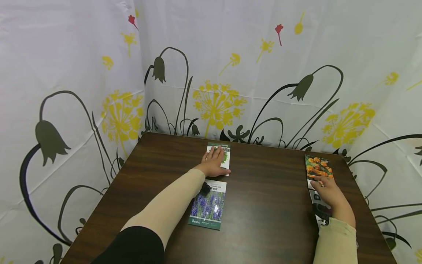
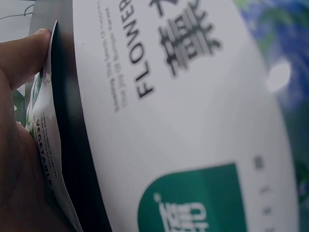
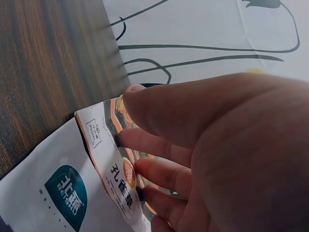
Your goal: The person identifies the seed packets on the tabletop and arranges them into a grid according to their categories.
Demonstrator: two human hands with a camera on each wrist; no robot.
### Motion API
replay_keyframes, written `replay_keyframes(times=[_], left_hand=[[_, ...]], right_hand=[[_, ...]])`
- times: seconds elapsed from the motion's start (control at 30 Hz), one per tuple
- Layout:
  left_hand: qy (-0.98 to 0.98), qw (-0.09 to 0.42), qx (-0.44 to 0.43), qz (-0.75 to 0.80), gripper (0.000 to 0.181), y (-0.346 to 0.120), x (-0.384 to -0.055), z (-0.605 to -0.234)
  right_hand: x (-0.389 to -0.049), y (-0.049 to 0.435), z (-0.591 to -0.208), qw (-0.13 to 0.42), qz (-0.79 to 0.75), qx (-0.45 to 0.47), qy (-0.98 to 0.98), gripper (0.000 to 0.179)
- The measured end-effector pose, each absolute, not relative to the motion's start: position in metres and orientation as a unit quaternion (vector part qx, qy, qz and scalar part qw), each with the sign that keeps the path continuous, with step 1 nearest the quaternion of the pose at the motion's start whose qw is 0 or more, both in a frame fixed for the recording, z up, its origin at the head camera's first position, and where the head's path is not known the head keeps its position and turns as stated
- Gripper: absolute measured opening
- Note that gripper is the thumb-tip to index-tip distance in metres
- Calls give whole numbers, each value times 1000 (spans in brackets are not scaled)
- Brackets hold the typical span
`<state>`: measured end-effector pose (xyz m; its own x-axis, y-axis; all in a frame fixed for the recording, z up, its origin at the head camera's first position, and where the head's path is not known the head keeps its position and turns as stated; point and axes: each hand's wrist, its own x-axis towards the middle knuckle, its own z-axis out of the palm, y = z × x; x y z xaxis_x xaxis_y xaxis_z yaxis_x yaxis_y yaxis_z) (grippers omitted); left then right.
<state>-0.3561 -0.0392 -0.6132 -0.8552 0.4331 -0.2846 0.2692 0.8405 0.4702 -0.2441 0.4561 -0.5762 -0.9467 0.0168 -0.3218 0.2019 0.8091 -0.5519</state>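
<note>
My left hand [image 1: 214, 165] rests with fairly straight fingers on a seed packet with green leaves [image 1: 226, 157] near the table's far edge; "VEGETABLE" is printed on that packet [image 2: 46, 121] in the left wrist view. Just nearer lies a packet picturing purple flowers [image 1: 207, 205], partly under the left wrist. On the right, my right hand [image 1: 331, 194] touches a packet with orange flowers [image 1: 318, 167], its fingers loosely bent on the surface and the thumb apart. A white packet with a green logo [image 3: 43, 188] lies against the orange-flower one, mostly hidden by hand and wrist in the head view.
The dark wooden table [image 1: 267, 198] lies under everything. A white curtain [image 1: 211, 36] printed with yellow and grey flowers hangs behind it and at both sides. Small black cameras [image 1: 205, 189] sit at the wrists.
</note>
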Motion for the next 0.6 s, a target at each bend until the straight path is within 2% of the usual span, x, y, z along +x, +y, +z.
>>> replay_keyframes(times=[0.6], left_hand=[[942, 198, 175, 205, 116, -39, -364, -623]], right_hand=[[-247, 450, -577, 163, -320, 54, 932, 79]])
